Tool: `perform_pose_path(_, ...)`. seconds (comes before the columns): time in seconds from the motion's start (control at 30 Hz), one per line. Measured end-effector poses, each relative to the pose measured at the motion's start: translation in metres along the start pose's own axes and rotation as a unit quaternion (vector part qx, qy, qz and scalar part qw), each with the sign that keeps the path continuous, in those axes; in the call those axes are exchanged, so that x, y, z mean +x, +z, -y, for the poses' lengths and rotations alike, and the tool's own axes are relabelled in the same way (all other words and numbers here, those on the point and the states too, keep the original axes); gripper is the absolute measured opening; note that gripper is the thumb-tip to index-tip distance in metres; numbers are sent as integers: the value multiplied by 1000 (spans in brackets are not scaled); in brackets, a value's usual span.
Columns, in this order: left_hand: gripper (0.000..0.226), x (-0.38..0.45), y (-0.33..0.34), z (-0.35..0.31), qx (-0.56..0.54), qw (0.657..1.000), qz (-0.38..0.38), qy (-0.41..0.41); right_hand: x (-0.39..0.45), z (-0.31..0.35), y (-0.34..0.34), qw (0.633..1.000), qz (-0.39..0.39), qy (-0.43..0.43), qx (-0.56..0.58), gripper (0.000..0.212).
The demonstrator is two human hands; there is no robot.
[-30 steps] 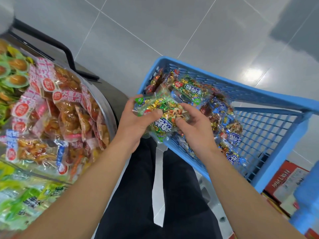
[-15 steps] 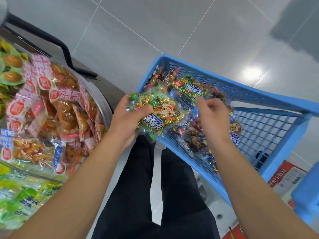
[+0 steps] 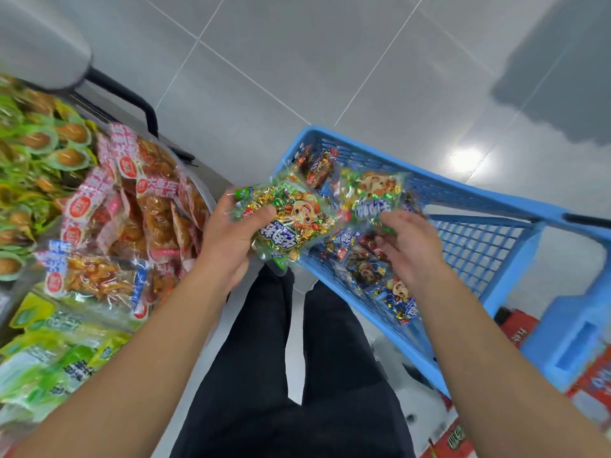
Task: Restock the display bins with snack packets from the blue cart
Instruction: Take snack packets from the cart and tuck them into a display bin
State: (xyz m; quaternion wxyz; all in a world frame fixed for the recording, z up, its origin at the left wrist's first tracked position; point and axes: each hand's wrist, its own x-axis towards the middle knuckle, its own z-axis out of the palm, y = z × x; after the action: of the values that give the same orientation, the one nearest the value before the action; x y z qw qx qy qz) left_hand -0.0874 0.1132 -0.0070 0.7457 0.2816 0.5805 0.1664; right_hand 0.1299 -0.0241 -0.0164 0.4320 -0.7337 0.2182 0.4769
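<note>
- Your blue cart (image 3: 469, 206) stands on the right over the grey tiled floor (image 3: 297, 61), its long top rim running from upper left down to the right, with loose snack packets (image 3: 367, 269) heaped against its near wall.
- The display bins (image 3: 198, 190) fill your left side: green packets (image 3: 36, 140) at the far end, red-and-clear packets (image 3: 132, 206) in the middle, pale green packets (image 3: 49, 352) nearest you.
- Your left hand (image 3: 231, 239) grips a green packet (image 3: 291, 219) between the bins and the cart, thumb curled over its top left corner. Its long axis tilts from upper left to lower right, printed face up towards you.
- Your right hand (image 3: 410, 249) pinches the lower edge of a second green packet (image 3: 373, 196), held above the cart's near corner. That packet lies wider than tall, roughly level, face towards you, just beside the first; whether the two touch you cannot tell through the blur.
</note>
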Motion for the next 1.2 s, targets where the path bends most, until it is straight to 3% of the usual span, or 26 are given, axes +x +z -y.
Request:
perform_pose_path(0.13,36,-42,-1,-27,-17,999,8,31,-54,11,-28,994,85,-57,35,13)
perform_pose_path(0.23,42,-76,-8,-39,-46,998,-3,43,-79,13,-36,984,41,-159,-61,10)
perform_pose_path(0.33,51,-95,-13,-26,-68,996,-28,40,-68,-4,-32,948,-8,-228,-221,9)
perform_pose_path(0.47,29,-96,-20,11,-84,994,-71,20,-26,-45,-22,898,55,-224,-374,33)
perform_pose_path(0.57,34,-99,-28,29,-104,989,-104,8,-8,-65,-25,843,77,-257,-466,53)
perform_pose_path(0.77,31,-100,-27,55,-83,989,-124,-5,15,-80,-18,728,187,-295,-590,91)
perform_pose_path(0.9,33,-98,-26,74,-90,986,-143,-16,22,-98,-9,691,180,-307,-629,97)
perform_pose_path(0.97,33,-99,-25,82,-95,984,-148,-15,20,-100,-9,701,156,-337,-609,80)
perform_pose_path(1.1,38,-110,-25,87,-110,981,-161,-17,0,-84,-26,816,124,-338,-452,37)
perform_pose_path(1.2,42,-129,-21,83,-119,981,-155,-1,-26,-62,-51,889,143,-272,-338,26)
